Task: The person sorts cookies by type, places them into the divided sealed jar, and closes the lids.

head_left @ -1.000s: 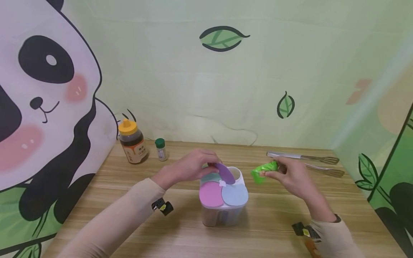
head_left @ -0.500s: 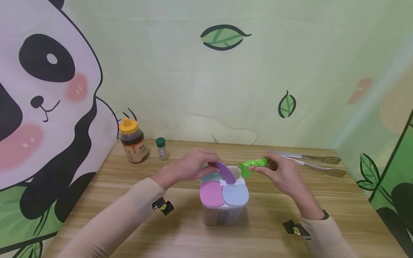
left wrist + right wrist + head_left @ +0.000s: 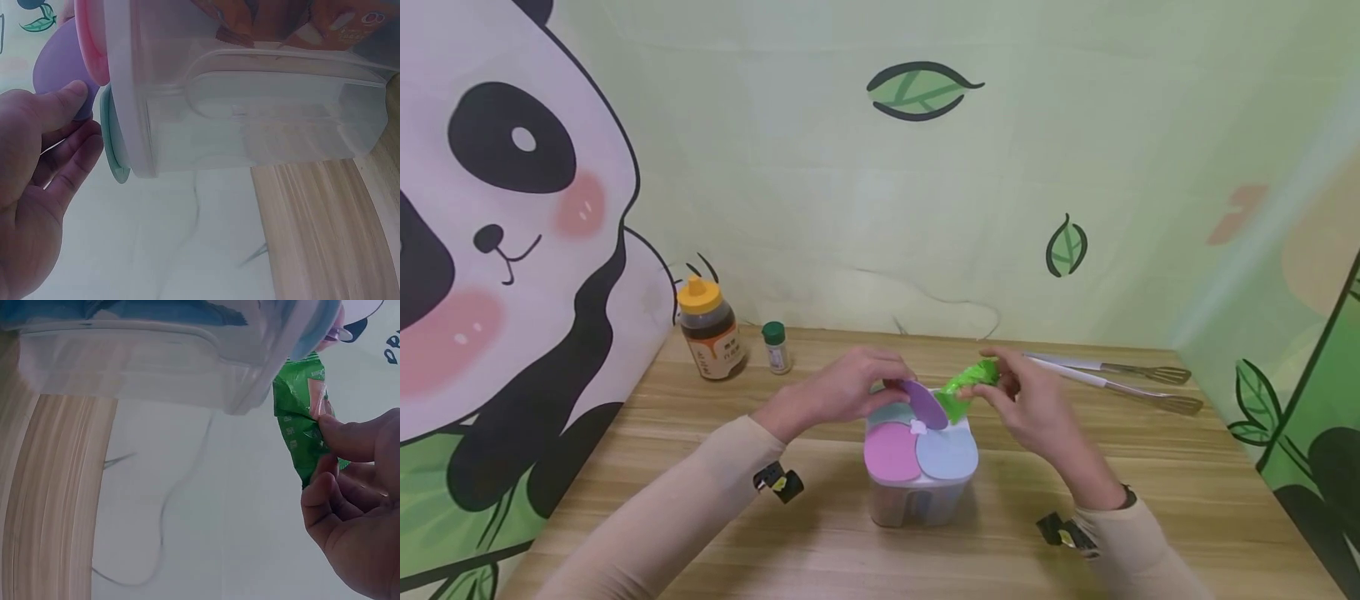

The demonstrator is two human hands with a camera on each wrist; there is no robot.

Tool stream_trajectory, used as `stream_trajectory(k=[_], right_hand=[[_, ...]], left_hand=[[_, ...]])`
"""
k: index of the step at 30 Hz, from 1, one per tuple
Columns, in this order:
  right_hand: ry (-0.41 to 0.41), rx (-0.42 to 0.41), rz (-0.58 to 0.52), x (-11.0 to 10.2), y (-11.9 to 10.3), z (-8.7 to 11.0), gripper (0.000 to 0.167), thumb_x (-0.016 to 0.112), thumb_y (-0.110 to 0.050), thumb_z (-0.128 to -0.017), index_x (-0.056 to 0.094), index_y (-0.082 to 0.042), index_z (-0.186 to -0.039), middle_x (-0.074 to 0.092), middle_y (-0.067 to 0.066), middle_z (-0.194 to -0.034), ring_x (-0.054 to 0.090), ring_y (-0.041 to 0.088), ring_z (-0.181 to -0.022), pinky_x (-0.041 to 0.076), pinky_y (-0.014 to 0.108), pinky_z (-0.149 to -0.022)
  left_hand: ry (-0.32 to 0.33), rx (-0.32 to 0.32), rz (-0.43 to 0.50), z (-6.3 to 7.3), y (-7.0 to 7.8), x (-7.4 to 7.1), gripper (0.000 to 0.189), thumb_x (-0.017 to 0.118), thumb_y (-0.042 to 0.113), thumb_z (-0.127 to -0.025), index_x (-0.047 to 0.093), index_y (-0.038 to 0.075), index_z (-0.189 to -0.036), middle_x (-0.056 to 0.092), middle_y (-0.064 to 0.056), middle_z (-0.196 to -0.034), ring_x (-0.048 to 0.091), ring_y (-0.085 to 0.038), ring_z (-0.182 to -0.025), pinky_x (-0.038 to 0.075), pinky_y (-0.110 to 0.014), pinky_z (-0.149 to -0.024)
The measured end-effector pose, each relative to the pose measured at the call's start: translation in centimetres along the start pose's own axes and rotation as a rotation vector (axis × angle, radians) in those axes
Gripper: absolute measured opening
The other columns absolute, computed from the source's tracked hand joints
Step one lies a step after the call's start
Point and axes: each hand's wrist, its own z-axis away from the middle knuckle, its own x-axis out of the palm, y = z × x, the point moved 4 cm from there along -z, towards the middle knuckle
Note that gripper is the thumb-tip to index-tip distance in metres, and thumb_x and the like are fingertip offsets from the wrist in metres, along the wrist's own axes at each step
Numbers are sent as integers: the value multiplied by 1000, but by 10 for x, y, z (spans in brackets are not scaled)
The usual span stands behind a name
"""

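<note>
A clear storage box (image 3: 891, 504) stands on the table, topped by a white rim and several coloured flap lids. My left hand (image 3: 859, 385) pinches the raised purple lid (image 3: 931, 408) between thumb and fingers. Beside it lie the flat pink lid (image 3: 891, 452), light blue lid (image 3: 947, 454) and teal lid (image 3: 114, 140). My right hand (image 3: 1033, 404) pinches a small green wrapped packet (image 3: 300, 415), its lower end over the box's back right corner. In the head view the packet and purple lid hide the opening. Orange packets (image 3: 262, 19) and a blue packet (image 3: 137, 312) show through the box walls.
A honey jar (image 3: 715, 346) with a yellow cap and a small green-capped shaker (image 3: 777, 354) stand at the back left of the wooden table (image 3: 760, 546). Two long-handled metal utensils (image 3: 1157, 392) lie at the back right. A printed cloth (image 3: 805, 208) hangs behind.
My right hand has carried the green packet leftward from beside the box to over its back right corner, tilting it down. My left hand keeps holding the purple lid up.
</note>
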Motion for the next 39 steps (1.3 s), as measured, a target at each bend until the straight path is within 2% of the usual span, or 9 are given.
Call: stream_trajectory(k=[6,9,12,16,19,24,29,36,39], right_hand=[[42,-6,35,6,-7,-1,37,81,-15,-80,61,-5,-109,56,1,-73,46,10,-61,42,19,-48],[67,-65,66,11,-9,-1,34,82,-13,-78,64,-5,-106,56,-1,-71,45,9,-59,41,18,-47],[107,-162,111,17,-13,1,38,84,-9,-75,64,-3,-108,57,0,-72,46,10,-60,40,17,-48],[141,-281,149,24,-17,5,38,84,-4,-72,65,-1,-105,63,4,-77,54,12,-63,46,18,-51],[126,-314,141,25,-18,5,30,84,-1,-72,69,-3,-99,70,7,-84,60,14,-67,53,21,-55],[46,-348,163,18,-21,0,25,83,1,-72,74,-6,-94,71,6,-87,65,18,-76,58,27,-63],[-61,-390,227,14,-29,-7,24,80,4,-73,76,-7,-93,69,4,-86,64,19,-77,58,31,-68],[-343,-489,333,27,-40,-12,22,62,8,-85,76,-7,-95,67,5,-94,60,17,-86,56,29,-77],[-413,-464,342,30,-36,-9,25,59,10,-84,76,-4,-97,69,7,-97,59,20,-91,56,30,-79]], left_hand=[[2,8,-4,0,1,0,16,70,11,-89,71,10,-106,71,1,-101,66,-7,-92,53,-11,-80],[2,11,-11,0,1,0,16,70,11,-90,71,10,-106,71,0,-101,66,-7,-92,52,-11,-80],[1,12,-14,-1,1,0,16,70,11,-90,71,10,-106,71,0,-101,66,-7,-92,52,-11,-80],[3,8,-7,-1,0,0,16,69,11,-90,71,11,-107,71,1,-102,66,-7,-94,53,-13,-82],[5,2,1,-1,0,-1,16,69,12,-91,71,12,-107,71,1,-103,66,-8,-96,53,-14,-84],[12,-4,-5,-1,-2,-3,16,69,12,-91,71,12,-107,71,2,-103,67,-8,-96,53,-15,-84],[9,-11,-12,-1,-3,-3,16,69,13,-91,71,12,-107,71,2,-103,67,-8,-96,53,-15,-84],[16,-7,-14,-2,-3,-1,16,69,12,-91,71,12,-107,71,2,-102,67,-8,-95,54,-15,-82],[3,-3,-22,-3,-4,1,16,68,12,-91,71,12,-107,71,2,-103,67,-8,-95,54,-15,-82]])
